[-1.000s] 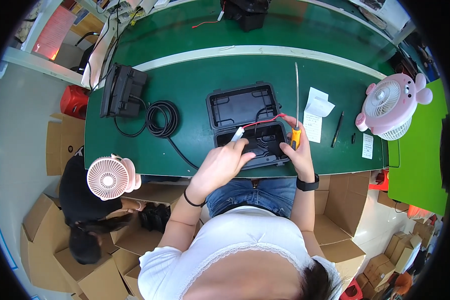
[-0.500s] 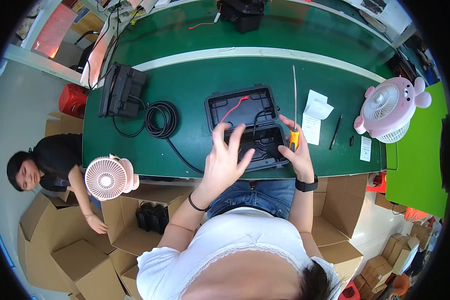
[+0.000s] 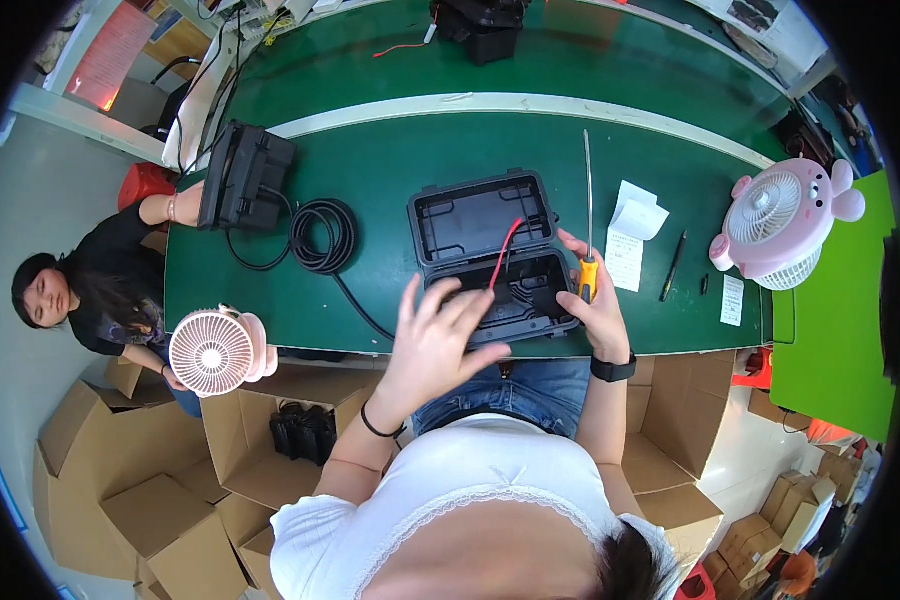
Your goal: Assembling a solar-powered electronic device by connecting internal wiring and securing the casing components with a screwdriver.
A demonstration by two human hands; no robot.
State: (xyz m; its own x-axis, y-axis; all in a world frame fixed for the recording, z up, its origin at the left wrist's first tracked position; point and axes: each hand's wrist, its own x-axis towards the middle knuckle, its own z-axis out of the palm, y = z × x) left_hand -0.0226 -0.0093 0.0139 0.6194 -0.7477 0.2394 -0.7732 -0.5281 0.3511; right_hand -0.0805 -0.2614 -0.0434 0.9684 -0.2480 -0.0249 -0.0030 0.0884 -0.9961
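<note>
An open black plastic case [image 3: 482,215] lies on the green table [image 3: 370,165] in front of me, its lid folded back. Black wires fill the lower half and a red wire [image 3: 505,255] sticks up from it. My left hand [image 3: 438,335] hovers with fingers spread over the case's near left corner, holding nothing. My right hand [image 3: 595,305] rests against the case's right side and grips a screwdriver [image 3: 588,215] with a yellow handle, its long shaft pointing away from me.
A coiled black cable [image 3: 322,235] and a second black case [image 3: 245,178] lie to the left, where another person [image 3: 90,290] reaches in. A pink fan [image 3: 782,222], paper slips [image 3: 630,235] and a pen [image 3: 673,266] sit to the right. A small pink fan [image 3: 213,350] stands at the near edge, cardboard boxes [image 3: 170,500] below.
My left hand let go of the red wire's end and opened, drawing back toward the case's near left corner. The red wire now stands free. The person at the left has come up beside the table.
</note>
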